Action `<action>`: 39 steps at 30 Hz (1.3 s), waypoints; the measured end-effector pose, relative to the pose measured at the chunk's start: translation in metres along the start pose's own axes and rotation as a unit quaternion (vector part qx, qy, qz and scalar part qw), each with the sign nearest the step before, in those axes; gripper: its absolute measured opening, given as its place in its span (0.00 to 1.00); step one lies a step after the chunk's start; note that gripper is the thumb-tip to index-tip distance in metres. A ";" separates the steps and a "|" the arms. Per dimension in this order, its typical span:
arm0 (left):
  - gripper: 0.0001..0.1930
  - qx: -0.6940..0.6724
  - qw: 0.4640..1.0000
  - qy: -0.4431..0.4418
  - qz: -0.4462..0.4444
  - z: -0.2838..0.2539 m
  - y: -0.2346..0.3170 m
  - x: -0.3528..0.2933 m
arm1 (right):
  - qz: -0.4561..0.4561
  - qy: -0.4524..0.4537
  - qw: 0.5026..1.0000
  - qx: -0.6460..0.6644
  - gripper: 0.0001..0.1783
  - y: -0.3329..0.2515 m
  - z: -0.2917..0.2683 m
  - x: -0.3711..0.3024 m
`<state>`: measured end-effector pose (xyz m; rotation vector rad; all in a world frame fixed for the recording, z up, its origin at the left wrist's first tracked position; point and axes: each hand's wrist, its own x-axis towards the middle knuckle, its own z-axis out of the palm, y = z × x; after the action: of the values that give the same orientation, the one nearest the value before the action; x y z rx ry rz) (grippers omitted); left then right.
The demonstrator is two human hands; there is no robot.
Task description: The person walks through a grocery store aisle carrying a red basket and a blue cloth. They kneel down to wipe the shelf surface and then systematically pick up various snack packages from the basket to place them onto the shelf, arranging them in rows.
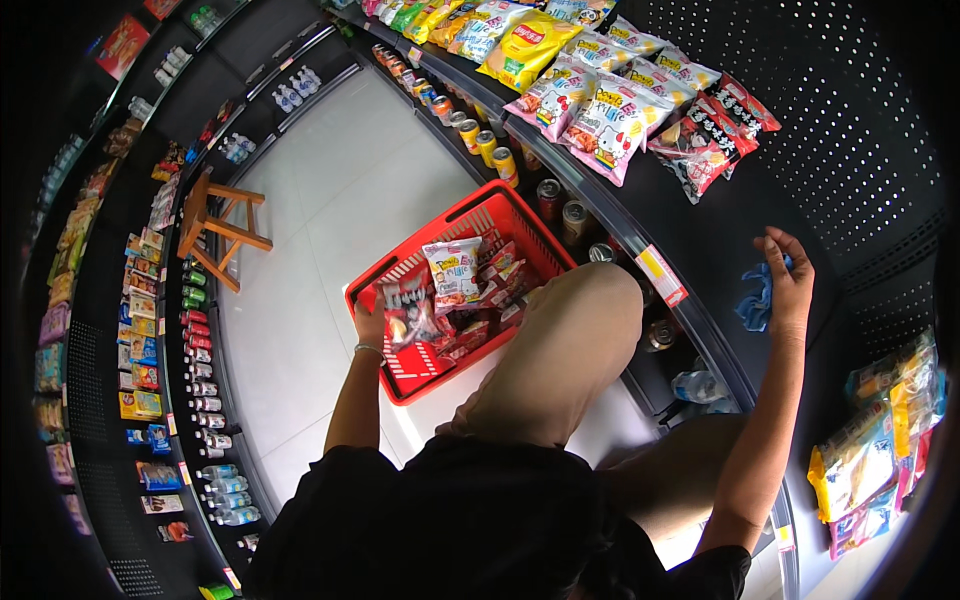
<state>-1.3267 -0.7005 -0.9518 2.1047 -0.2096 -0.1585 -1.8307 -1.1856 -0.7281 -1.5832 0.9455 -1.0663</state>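
Note:
My left hand reaches over the near left side of a red shopping basket on the floor. Its fingers are closed on the edge of a partly see-through snack bag, slightly blurred. Inside the basket lie a white chip bag and several red snack packets. Over the dark shelf on the right, my right hand holds a crumpled blue cloth, which hangs below the fingers.
Beyond the basket, chip bags and red-black snack bags stand on the shelf. Cans line the level beneath. Bagged snacks sit at far right. A wooden stool and stocked shelves are at left.

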 end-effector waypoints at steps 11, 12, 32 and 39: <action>0.29 0.195 0.980 -0.029 0.030 0.093 0.065 -0.016 | -0.010 0.039 0.996 -0.075 0.13 0.010 -0.016 -0.008; 0.27 0.174 0.983 -0.001 0.057 0.075 0.022 0.002 | -0.020 0.023 0.998 -0.054 0.13 0.004 -0.003 -0.004; 0.19 -0.136 0.958 -0.089 0.236 0.172 0.217 -0.046 | 0.009 0.066 0.994 -0.092 0.16 0.014 0.009 -0.007; 0.27 -0.151 0.818 -0.284 0.477 0.276 0.412 -0.135 | 0.140 0.100 0.974 0.145 0.29 0.003 0.058 0.021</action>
<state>-1.5483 -1.1113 -0.7370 1.3693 -1.4566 -0.1886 -1.7691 -1.1889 -0.7354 -1.0831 1.0583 -1.1186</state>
